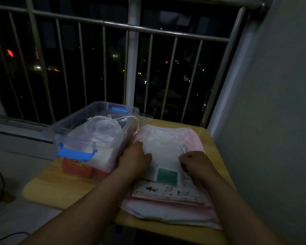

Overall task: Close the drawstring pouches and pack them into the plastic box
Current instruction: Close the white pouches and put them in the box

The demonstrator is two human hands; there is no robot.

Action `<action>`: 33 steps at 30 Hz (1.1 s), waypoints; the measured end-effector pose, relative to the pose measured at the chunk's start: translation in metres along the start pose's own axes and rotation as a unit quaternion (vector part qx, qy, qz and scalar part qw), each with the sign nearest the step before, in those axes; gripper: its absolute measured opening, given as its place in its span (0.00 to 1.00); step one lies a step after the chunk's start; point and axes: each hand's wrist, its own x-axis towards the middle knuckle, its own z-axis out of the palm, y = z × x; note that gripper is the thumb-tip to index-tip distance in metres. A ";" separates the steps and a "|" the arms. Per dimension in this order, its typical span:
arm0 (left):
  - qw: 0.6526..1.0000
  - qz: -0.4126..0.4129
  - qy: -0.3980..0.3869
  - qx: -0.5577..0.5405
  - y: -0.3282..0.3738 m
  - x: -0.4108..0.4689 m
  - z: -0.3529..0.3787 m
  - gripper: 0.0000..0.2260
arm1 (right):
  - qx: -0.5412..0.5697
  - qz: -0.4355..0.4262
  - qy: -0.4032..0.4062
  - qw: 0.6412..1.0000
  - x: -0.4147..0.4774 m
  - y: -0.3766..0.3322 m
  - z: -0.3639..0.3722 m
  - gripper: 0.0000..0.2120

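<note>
"Where is the plastic box?"

"On the left side of the yellow table, by the railing. It is see-through and has no lid on. It has a blue clip at the near end and another at the far end."

"Is anything in it?"

"Yes. A net pouch lies on top with its strings hanging over the side. Under it are more white things and something red at the bottom."

"And the other pouches?"

"They are in a flat pile just to the right of the box. The white pouch with a green square is on top. Below it is one with little black animals, then pink ones."

"What is the left hand doing?"

"It is squeezed in between the box and the pile. Its thumb lies on top of the white pouch and its fingers bend over the pouch's left edge, so it holds that edge."

"And the right hand?"

"It sits at the right edge of the same pouch. Its fingers are curled in tight, like a fist. It is too dark for me to tell if there is cloth or string inside them."

"Is the white pouch pulled closed?"

"Its strings are bunched near the top, but I cannot tell for sure. It is dark out, with small lights past the railing."
</note>
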 end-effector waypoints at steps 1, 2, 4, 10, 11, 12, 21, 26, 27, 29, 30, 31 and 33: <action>1.000 0.005 0.009 0.012 0.000 0.000 0.000 0.28 | -0.001 0.004 -0.005 1.000 -0.001 0.000 0.000 0.20; 0.999 0.014 0.018 0.028 0.000 0.000 0.001 0.27 | 0.002 0.005 -0.006 1.000 -0.001 0.000 0.001 0.19; 0.997 0.030 0.034 0.060 0.002 -0.003 0.001 0.24 | 0.014 0.000 0.005 1.000 0.000 0.001 0.004 0.08; 0.998 0.023 0.041 -0.046 0.008 -0.009 0.001 0.24 | 0.094 0.050 -0.014 0.994 -0.006 0.003 0.006 0.20; 0.997 0.018 0.038 -0.062 0.008 -0.009 0.001 0.23 | 0.118 0.062 -0.020 0.991 -0.005 0.005 0.006 0.21; 0.997 0.013 0.036 -0.060 0.009 -0.008 0.000 0.22 | 0.128 0.070 -0.022 0.989 -0.006 0.005 0.006 0.22; 0.999 -0.027 -0.012 -0.021 0.016 -0.005 -0.007 0.18 | 0.207 0.067 -0.016 0.976 -0.004 0.007 0.000 0.20; 0.997 -0.059 -0.021 -0.049 0.016 -0.003 -0.012 0.13 | 0.316 0.107 -0.045 0.942 -0.010 -0.002 -0.005 0.09; 0.997 -0.054 -0.015 -0.054 0.017 -0.003 -0.012 0.10 | 0.309 0.110 -0.062 0.943 -0.013 -0.004 -0.004 0.08; 0.996 -0.047 -0.006 -0.077 0.018 -0.006 -0.013 0.13 | 0.256 0.090 -0.091 0.958 -0.018 -0.005 -0.003 0.09; 0.994 -0.044 -0.007 -0.104 0.019 -0.008 -0.015 0.13 | 0.235 0.072 -0.084 0.966 -0.020 -0.005 -0.004 0.08; 0.988 -0.042 -0.009 -0.149 0.019 -0.009 -0.017 0.11 | 0.233 0.056 -0.073 0.968 -0.020 -0.006 -0.005 0.08; 0.965 -0.055 -0.029 -0.254 0.023 -0.013 -0.023 0.10 | 0.291 0.042 -0.065 0.954 -0.019 -0.008 -0.009 0.07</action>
